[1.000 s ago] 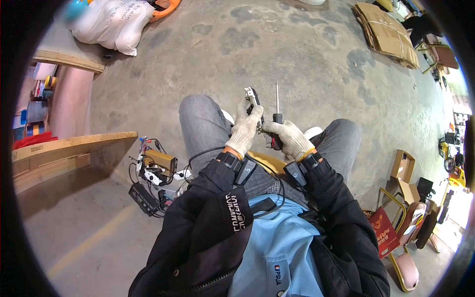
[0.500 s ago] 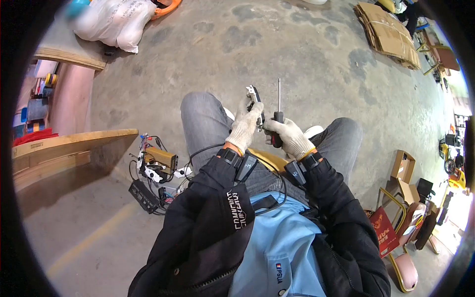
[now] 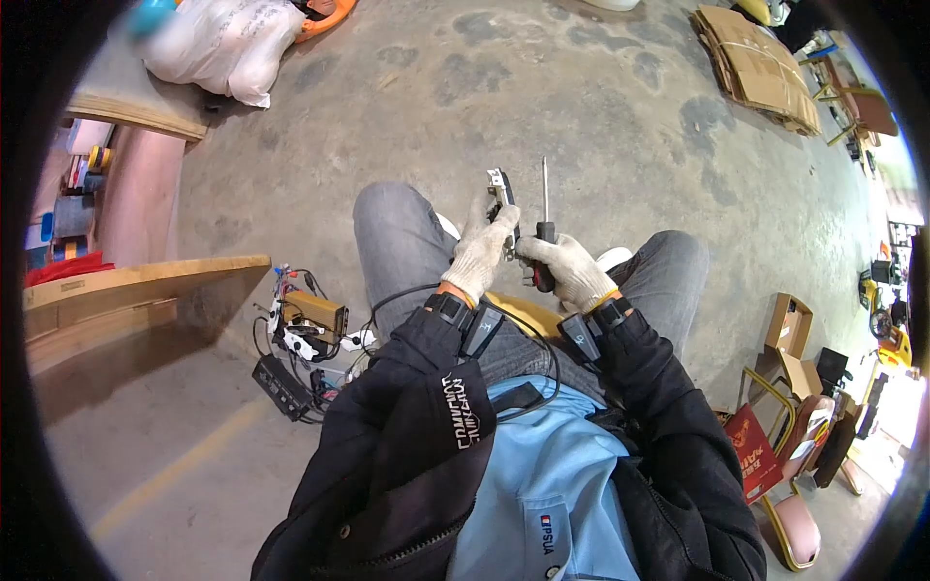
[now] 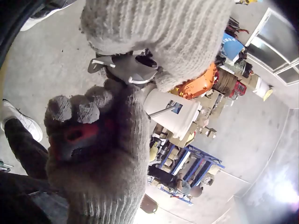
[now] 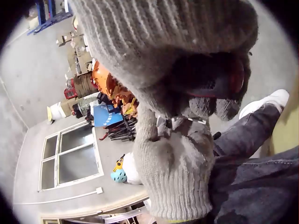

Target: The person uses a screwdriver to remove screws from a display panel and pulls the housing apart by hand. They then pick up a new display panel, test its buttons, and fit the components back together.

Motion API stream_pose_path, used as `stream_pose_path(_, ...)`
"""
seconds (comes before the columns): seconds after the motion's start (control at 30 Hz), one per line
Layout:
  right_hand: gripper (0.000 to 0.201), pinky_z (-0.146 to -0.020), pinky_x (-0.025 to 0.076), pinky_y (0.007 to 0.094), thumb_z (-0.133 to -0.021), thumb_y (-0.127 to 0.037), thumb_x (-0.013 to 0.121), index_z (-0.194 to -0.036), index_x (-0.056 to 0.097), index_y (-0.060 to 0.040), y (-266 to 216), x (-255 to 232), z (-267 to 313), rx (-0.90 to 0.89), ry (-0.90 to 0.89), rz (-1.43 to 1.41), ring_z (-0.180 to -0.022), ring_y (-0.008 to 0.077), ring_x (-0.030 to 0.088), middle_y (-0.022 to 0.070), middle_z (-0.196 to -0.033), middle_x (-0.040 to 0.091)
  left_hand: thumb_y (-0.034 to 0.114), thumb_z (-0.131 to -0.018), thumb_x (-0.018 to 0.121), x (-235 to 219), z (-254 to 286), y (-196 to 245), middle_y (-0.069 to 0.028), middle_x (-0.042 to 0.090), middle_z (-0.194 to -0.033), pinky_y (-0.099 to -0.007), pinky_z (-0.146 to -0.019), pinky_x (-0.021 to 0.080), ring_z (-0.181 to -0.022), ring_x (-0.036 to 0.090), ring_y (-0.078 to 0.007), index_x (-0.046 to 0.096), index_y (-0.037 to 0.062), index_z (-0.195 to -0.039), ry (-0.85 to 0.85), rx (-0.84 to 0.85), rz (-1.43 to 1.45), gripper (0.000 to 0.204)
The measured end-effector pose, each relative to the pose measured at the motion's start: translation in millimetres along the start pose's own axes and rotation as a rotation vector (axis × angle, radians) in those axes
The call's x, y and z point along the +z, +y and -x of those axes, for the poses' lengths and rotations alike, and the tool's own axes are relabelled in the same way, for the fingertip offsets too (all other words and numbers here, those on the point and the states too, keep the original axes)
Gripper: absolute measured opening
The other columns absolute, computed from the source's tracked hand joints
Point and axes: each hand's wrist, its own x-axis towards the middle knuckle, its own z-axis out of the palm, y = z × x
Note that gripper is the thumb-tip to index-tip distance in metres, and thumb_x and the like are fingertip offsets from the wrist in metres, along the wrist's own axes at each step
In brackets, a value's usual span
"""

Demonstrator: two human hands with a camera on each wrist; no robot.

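In the head view the gloved left hand [image 3: 477, 254] grips a small black and silver metal part [image 3: 500, 186], held upright above the lap. Beside it the gloved right hand [image 3: 572, 268] holds a screwdriver [image 3: 545, 198] by its black and red handle, shaft pointing away from the body. The two hands are close together. In the left wrist view the silver part [image 4: 128, 68] shows under the left glove [image 4: 159, 32], and the right hand's fingers [image 4: 86, 109] curl round the handle [image 4: 79, 140]. The right wrist view shows the handle [image 5: 210, 77] inside the right glove; the metal part is mostly hidden.
Left of the legs, wired electronics with a gold box [image 3: 315, 315] and a black box [image 3: 282, 389] lie beside a wooden shelf [image 3: 145, 281]. A black cable [image 3: 402, 296] crosses the lap. Flattened cardboard [image 3: 756, 68], an open carton [image 3: 790, 329] and chairs stand at the right.
The left hand and its metal part have shifted slightly to the right. The screwdriver has moved and tilted a little, staying in the right hand.
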Motion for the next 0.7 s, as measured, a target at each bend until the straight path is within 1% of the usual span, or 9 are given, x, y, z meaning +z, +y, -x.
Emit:
stream_pose_path(0.13,0.028,-0.055,0.047,0.0286,-0.088,-0.028,0.078,-0.090,0.071,-0.0014,-5.0,6.7,9.3,0.001,0.011,-0.015,-0.059,0.0124,0.056,0.0037,-0.073,0.063,0.042,-0.101,0.067,1.0,1.5,6.1,-0.0042,0.066,-0.109,-0.0308,-0.082,0.050,-0.093,0.059,-0.0138,0.046,0.0106,-0.156,-0.028,0.003,-0.052,0.067)
stream_pose_path(0.2,0.027,-0.055,0.047,0.0288,-0.088,-0.028,0.078,-0.090,0.070,-0.0015,-0.9,5.0,5.5,-0.004,0.012,-0.031,-0.059,0.0123,0.056,0.0038,-0.074,0.063,0.043,-0.101,0.066,1.2,7.9,12.8,-0.0088,0.066,-0.121,-0.0329,-0.092,0.050,-0.105,0.061,-0.0177,0.041,0.0099,-0.161,-0.011,-0.055,-0.084,0.073)
stream_pose_path(0.23,0.027,-0.056,0.047,0.0289,-0.088,-0.027,0.078,-0.090,0.070,-0.0016,1.4,4.2,3.5,-0.008,0.014,-0.046,-0.059,0.0123,0.056,0.0040,-0.075,0.063,0.043,-0.101,0.066,2.0,11.6,17.6,-0.0088,0.066,-0.121,-0.0329,-0.092,0.050,-0.105,0.061,-0.0177,0.041,0.0099,-0.161,-0.011,-0.055,-0.084,0.073)
stream_pose_path(0.3,0.027,-0.055,0.047,0.0289,-0.088,-0.027,0.078,-0.090,0.070,-0.0019,4.3,4.0,0.4,0.006,0.017,-0.093,-0.060,0.0123,0.056,0.0038,-0.075,0.062,0.046,-0.102,0.065,3.5,16.7,24.9,-0.0134,0.063,-0.135,-0.0347,-0.102,0.047,-0.116,0.059,-0.0221,0.039,0.0087,-0.162,0.004,-0.026,-0.066,0.075)
stream_pose_path(0.4,0.027,-0.056,0.047,0.0288,-0.088,-0.027,0.078,-0.089,0.069,-0.0024,2.9,4.5,1.4,0.038,0.021,-0.144,-0.060,0.0123,0.056,0.0034,-0.075,0.062,0.046,-0.102,0.064,0.7,13.4,21.8,-0.0159,0.058,-0.142,-0.0363,-0.107,0.044,-0.124,0.057,-0.0254,0.038,0.0086,-0.162,-0.028,-0.044,-0.076,0.076)
stream_pose_path(0.5,0.027,-0.056,0.047,0.0290,-0.087,-0.028,0.079,-0.090,0.069,-0.0028,-5.3,6.4,6.9,0.058,0.035,-0.105,-0.061,0.0122,0.056,0.0031,-0.075,0.062,0.045,-0.102,0.064,-0.3,15.9,23.3,-0.0144,0.062,-0.136,-0.0354,-0.104,0.046,-0.119,0.059,-0.0232,0.038,0.0086,-0.162,-0.030,-0.002,-0.113,0.074)
stream_pose_path(0.57,0.027,-0.056,0.047,0.0291,-0.087,-0.028,0.079,-0.090,0.069,-0.0029,-4.6,4.6,7.3,0.060,0.049,-0.063,-0.061,0.0122,0.056,0.0031,-0.075,0.062,0.044,-0.102,0.064,-1.8,1.3,1.0,-0.0131,0.063,-0.133,-0.0350,-0.102,0.047,-0.117,0.059,-0.0219,0.038,0.0085,-0.161,-0.046,-0.021,-0.062,0.074)
stream_pose_path(0.63,0.029,-0.059,0.051,0.0281,-0.089,-0.028,0.081,-0.099,0.070,-0.0026,-0.1,1.1,3.3,0.057,-0.031,-0.111,-0.066,0.0103,0.058,0.0018,-0.083,0.064,0.043,-0.102,0.064,-1.0,2.4,8.5,-0.0118,0.065,-0.129,-0.0346,-0.101,0.047,-0.114,0.060,-0.0206,0.038,0.0085,-0.161,-0.062,-0.039,-0.011,0.073)
stream_pose_path(0.7,0.029,-0.059,0.050,0.0280,-0.089,-0.027,0.081,-0.099,0.071,-0.0026,3.1,1.0,1.2,0.047,-0.028,-0.130,-0.066,0.0104,0.058,0.0019,-0.083,0.064,0.042,-0.103,0.064,-0.9,10.1,17.0,-0.0089,0.066,-0.121,-0.0334,-0.096,0.048,-0.108,0.060,-0.0179,0.040,0.0081,-0.159,-0.030,-0.034,-0.108,0.070)
